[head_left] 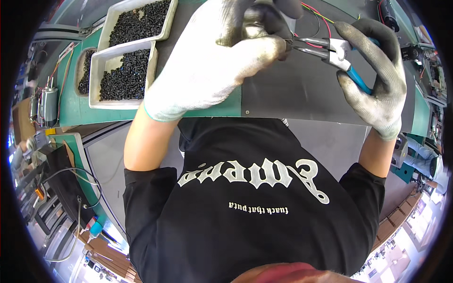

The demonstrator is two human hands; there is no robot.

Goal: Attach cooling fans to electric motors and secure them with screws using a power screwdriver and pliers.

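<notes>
Pliers [339, 52] between half-curled fingers [361, 41] of right hand [388, 92]

The gloves [198, 80] are matt knitted cloth, the pliers [337, 51] shiny metal with smooth, apparently plastic handles [358, 80].

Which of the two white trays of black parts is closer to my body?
The lower white tray in the picture, by the near edge of the bench; the other white tray lies beyond it, farther from you.

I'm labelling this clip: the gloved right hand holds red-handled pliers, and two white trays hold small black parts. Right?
Not quite: in the head view, the pliers in the gloved right hand have blue handles, not red. The rest stands.
</notes>
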